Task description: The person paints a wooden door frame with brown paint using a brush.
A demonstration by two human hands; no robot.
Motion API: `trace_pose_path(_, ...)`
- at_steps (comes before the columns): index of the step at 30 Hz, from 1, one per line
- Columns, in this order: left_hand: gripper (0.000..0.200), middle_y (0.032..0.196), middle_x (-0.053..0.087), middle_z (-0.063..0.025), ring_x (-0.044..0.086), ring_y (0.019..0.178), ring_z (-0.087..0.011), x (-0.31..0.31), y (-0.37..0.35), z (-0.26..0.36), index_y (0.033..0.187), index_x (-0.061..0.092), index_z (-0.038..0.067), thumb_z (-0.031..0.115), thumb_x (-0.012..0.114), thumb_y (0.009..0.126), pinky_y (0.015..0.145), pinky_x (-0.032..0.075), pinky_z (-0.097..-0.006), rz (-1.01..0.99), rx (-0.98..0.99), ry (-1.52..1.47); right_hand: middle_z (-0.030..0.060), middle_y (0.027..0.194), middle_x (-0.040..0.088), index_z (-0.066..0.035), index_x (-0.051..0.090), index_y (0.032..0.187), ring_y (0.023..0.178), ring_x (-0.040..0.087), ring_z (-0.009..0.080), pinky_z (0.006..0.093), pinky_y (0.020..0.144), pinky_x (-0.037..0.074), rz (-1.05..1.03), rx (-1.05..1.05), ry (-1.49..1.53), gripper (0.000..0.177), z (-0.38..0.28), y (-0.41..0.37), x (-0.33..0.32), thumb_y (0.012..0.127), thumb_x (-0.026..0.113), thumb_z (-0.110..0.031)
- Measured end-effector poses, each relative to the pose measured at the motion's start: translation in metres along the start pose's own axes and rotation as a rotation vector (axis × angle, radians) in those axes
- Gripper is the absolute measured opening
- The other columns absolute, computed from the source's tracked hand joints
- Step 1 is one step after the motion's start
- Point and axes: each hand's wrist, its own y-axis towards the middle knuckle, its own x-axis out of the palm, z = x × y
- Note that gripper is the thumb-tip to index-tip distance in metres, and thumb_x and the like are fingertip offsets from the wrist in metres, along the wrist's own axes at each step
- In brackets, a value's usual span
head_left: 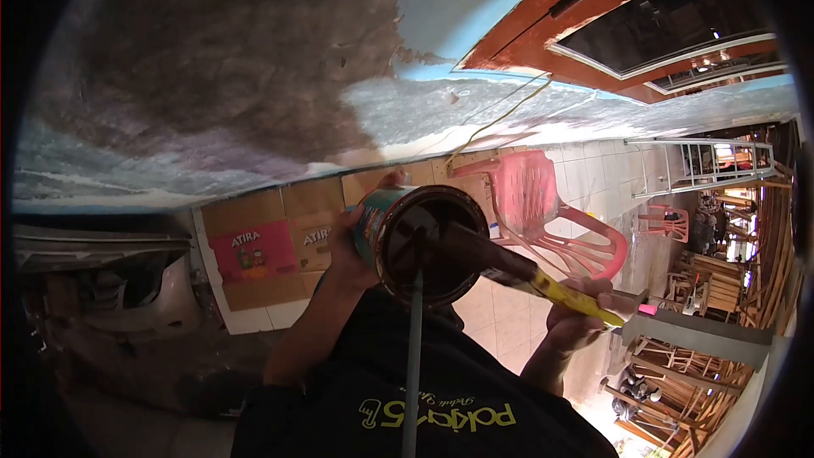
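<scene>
Patchy wall [254,59] beside cardboard [263,291]. Open can [370,225] gripped in left hand [343,250], brush [500,263] in its mouth, yellow handle [564,294] pinched in right hand [577,322]. Possible drips from overloaded bristles [462,246]; possible spillage from excess tilt.

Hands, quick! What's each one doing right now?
Left hand: closed around the side of the can.
Right hand: closed, holding the brush by its yellow end.

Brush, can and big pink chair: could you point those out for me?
Brush [557,290]: head view, on its yellow handle.
Can [370,225]: head view, on its outer side wall.
Big pink chair [527,192]: head view, on its backrest.
</scene>
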Motion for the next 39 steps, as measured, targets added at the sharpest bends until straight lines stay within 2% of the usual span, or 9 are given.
trace_pose_path(5, 0.06, 0.138, 0.027, -0.0108, 0.033, 0.125, -0.0294, -0.002, 0.002, -0.001, 0.129, 0.034, 0.007, 0.034, 0.052, 0.078, 0.102, 0.032, -0.0461, 0.083, 0.007, 0.109, 0.0164, 0.075, 0.057, -0.009, 0.035, 0.098, 0.051, 0.055, 0.0158, 0.024, 0.046, 0.046, -0.098, 0.016, -0.029, 0.04, -0.001, 0.003, 0.0, 0.085, 0.055, -0.041)
trace_pose_path(6, 0.061, 0.139, 0.026, -0.0114, 0.034, 0.125, -0.0295, 0.0, 0.004, -0.002, 0.129, 0.034, 0.007, 0.035, 0.052, 0.078, 0.102, 0.032, -0.0462, 0.083, 0.003, 0.087, 0.0171, 0.073, 0.058, -0.008, 0.036, 0.098, 0.054, 0.057, 0.0177, 0.0243, 0.047, 0.046, -0.021, 0.07, 0.115, 0.039, 0.0, 0.0, -0.001, 0.084, 0.057, -0.038)
trace_pose_path(8, 0.061, 0.14, 0.025, -0.0125, 0.034, 0.124, -0.0297, 0.005, 0.008, -0.009, 0.129, 0.034, 0.007, 0.035, 0.052, 0.078, 0.102, 0.032, -0.0463, 0.089, -0.007, 0.041, 0.0168, 0.072, 0.059, -0.008, 0.036, 0.098, 0.056, 0.058, 0.0185, 0.0247, 0.048, 0.047, -0.052, 0.047, 0.017, 0.039, 0.002, -0.001, -0.007, 0.084, 0.058, -0.037)
trace_pose_path(14, 0.063, 0.131, 0.04, -0.017, 0.041, 0.119, -0.0319, -0.023, 0.026, -0.018, 0.13, 0.033, 0.007, 0.036, 0.052, 0.078, 0.101, 0.034, -0.0444, 0.036, -0.018, 0.069, 0.0122, 0.08, 0.052, -0.009, 0.035, 0.098, 0.06, 0.056, 0.0176, 0.0295, 0.054, 0.05, 0.032, 0.133, 0.125, 0.041, 0.012, 0.006, -0.016, 0.083, 0.057, -0.04)
trace_pose_path(16, 0.065, 0.127, 0.044, -0.0187, 0.043, 0.117, -0.0331, -0.096, 0.03, -0.015, 0.131, 0.032, 0.007, 0.039, 0.052, 0.078, 0.1, 0.034, -0.044, 0.183, -0.163, -0.01, 0.0117, 0.079, 0.052, -0.009, 0.035, 0.098, 0.059, 0.056, 0.0176, 0.0296, 0.052, 0.05, -0.051, 0.091, 0.108, 0.041, 0.03, 0.012, -0.025, 0.083, 0.057, -0.04)
trace_pose_path(20, 0.067, 0.126, 0.043, -0.0224, 0.042, 0.118, -0.0346, -0.039, 0.071, -0.032, 0.133, 0.03, 0.008, 0.042, 0.052, 0.079, 0.1, 0.035, -0.0444, 0.132, -0.11, 0.065, 0.0148, 0.075, 0.056, -0.009, 0.035, 0.097, 0.058, 0.059, 0.021, 0.0308, 0.051, 0.052, 0.028, 0.156, 0.163, 0.039, 0.067, 0.02, -0.035, 0.083, 0.059, -0.038)
trace_pose_path(23, 0.065, 0.128, 0.04, -0.0225, 0.04, 0.12, -0.0346, -0.057, 0.091, -0.036, 0.133, 0.03, 0.007, 0.046, 0.046, 0.083, 0.099, 0.034, -0.0491, 0.222, -0.186, -0.003, 0.0181, 0.074, 0.06, -0.009, 0.035, 0.096, 0.06, 0.063, 0.0241, 0.0335, 0.055, 0.054, 0.044, 0.217, 0.154, 0.04, 0.092, 0.019, -0.044, 0.082, 0.061, -0.038)
trace_pose_path(30, 0.068, 0.128, 0.04, -0.0232, 0.039, 0.12, -0.0345, -0.099, 0.113, -0.042, 0.133, 0.03, 0.007, 0.05, 0.044, 0.082, 0.099, 0.031, -0.0516, 0.135, -0.168, -0.103, 0.0146, 0.073, 0.06, -0.012, 0.037, 0.094, 0.057, 0.063, 0.0232, 0.0334, 0.053, 0.055, 0.137, 0.276, 0.189, 0.039, 0.144, 0.017, -0.047, 0.08, 0.06, -0.041)
trace_pose_path(39, 0.071, 0.129, 0.039, -0.0241, 0.039, 0.121, -0.0344, -0.124, 0.127, -0.053, 0.133, 0.03, 0.007, 0.055, 0.042, 0.082, 0.1, 0.027, -0.0548, 0.065, -0.176, -0.195, 0.0149, 0.074, 0.06, -0.012, 0.036, 0.096, 0.059, 0.063, 0.0235, 0.0349, 0.051, 0.056, -0.055, 0.139, 0.296, 0.037, 0.19, 0.025, -0.046, 0.082, 0.061, -0.035)
